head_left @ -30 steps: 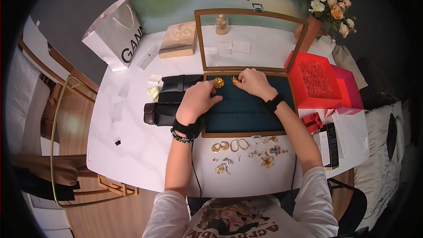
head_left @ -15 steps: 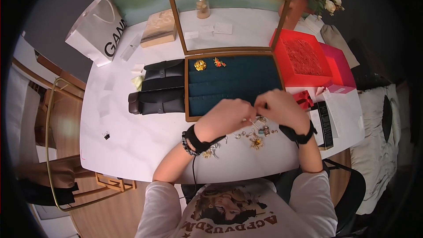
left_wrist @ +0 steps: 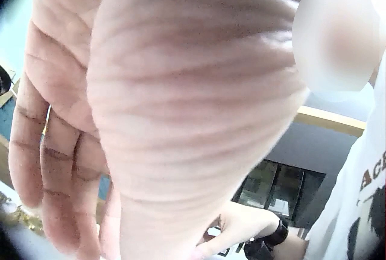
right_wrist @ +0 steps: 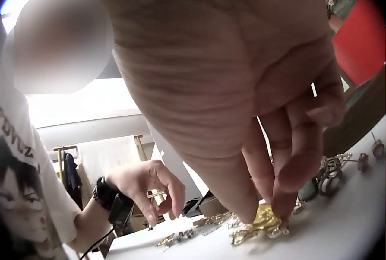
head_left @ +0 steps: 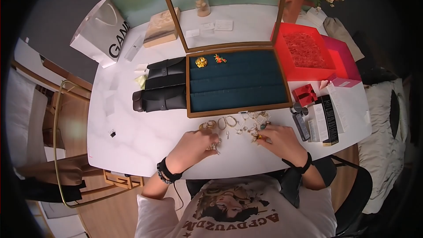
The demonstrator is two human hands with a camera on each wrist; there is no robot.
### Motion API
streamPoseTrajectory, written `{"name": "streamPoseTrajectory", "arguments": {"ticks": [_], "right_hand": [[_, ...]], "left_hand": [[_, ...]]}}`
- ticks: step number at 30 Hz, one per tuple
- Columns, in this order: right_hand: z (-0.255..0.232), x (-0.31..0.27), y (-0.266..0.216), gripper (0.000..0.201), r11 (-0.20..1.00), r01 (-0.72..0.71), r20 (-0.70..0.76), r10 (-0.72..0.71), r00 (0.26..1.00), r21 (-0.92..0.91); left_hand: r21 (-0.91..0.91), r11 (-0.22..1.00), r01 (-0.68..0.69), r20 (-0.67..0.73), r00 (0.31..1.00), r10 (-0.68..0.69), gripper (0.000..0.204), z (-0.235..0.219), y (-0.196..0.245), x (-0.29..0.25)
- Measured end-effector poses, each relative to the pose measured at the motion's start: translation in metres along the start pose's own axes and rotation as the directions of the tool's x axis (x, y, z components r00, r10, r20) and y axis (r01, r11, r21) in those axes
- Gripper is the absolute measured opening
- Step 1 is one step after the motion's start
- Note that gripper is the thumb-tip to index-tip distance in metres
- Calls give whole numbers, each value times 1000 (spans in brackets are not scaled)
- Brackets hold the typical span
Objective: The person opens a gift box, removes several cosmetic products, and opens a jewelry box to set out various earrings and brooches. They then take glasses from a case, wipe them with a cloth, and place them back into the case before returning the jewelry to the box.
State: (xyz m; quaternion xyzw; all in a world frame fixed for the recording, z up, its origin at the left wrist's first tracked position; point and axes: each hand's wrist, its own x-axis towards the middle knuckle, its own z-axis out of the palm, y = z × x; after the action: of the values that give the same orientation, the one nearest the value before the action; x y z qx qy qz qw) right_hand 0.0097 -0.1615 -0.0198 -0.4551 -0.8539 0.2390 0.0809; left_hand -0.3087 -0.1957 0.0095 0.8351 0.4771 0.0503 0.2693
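My right hand [head_left: 282,143] pinches a gold, spiky flower-shaped brooch [right_wrist: 262,224] between thumb and fingertips, low over the white table. My left hand [head_left: 194,146] hovers at a silver brooch [head_left: 213,146], its fingers loosely bent; the right wrist view shows a gap between this hand and the jewelry below. Gold earrings [head_left: 210,124], hoop earrings [head_left: 230,121] and several small rings and trinkets lie along the front of a jewelry box [head_left: 240,111]. Inside its teal lining, a round gold brooch [head_left: 201,62] and an orange-red flower brooch [head_left: 220,59] sit at the upper left.
The box's glass lid [head_left: 227,47] stands raised at the back. Black cases [head_left: 165,98] lie left of it. A red box [head_left: 306,53] with shredded filler, a small red gift box [head_left: 305,94] and slim cartons [head_left: 326,121] are at the right. A paper bag [head_left: 99,33] stands far left.
Both hands have come from inside the box to the jewelry at the table's front. They were together over the box's front edge, then parted; the right now grips the gold flower brooch.
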Motion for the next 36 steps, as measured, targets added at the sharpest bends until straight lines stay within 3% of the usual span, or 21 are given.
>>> {"name": "streamPoseTrajectory", "arguments": {"ticks": [2, 4, 7, 15, 18, 20, 24, 30, 32, 36], "right_hand": [[1, -1, -1, 19, 1000, 24, -10, -24, 1000, 0], [5, -1, 2, 19, 999, 45, -13, -45, 999, -9], [5, 0, 3, 20, 997, 71, -11, -72, 997, -28], [-17, 3, -10, 18, 985, 93, -61, -85, 995, 147], [-32, 15, -14, 17, 982, 72, -157, -44, 987, 177], [-44, 33, -17, 16, 983, 123, -333, -71, 940, 139], [-64, 83, -11, 15, 987, 74, -393, -11, 920, 145], [-59, 180, 29, 24, 997, -19, -393, 48, 918, 78], [-57, 207, 37, 25, 994, -59, -374, 88, 923, 88], [-48, 245, 54, 26, 983, -139, -337, 172, 926, 118]], "left_hand": [[23, 1000, 18, -17, 1000, -17, 30, 8, 0, -8], [7, 997, 78, -153, 985, -76, 33, 19, -3, -10], [-17, 988, 154, -241, 958, -153, 34, 35, -6, -5], [-82, 994, 71, -244, 966, -89, 20, 48, -9, 7], [-123, 991, 44, -282, 956, -78, 16, 47, -5, 11], [-140, 989, 40, -305, 949, -82, 14, 44, -2, 14], [-260, 965, 31, -290, 951, -109, 13, 27, 4, 21], [-495, 868, -41, -334, 931, -147, 15, -20, -6, 59], [-639, 758, -134, -382, 910, -161, 13, -23, -29, 79], [-656, 734, -177, -430, 886, -171, 13, -44, -53, 112]]}}
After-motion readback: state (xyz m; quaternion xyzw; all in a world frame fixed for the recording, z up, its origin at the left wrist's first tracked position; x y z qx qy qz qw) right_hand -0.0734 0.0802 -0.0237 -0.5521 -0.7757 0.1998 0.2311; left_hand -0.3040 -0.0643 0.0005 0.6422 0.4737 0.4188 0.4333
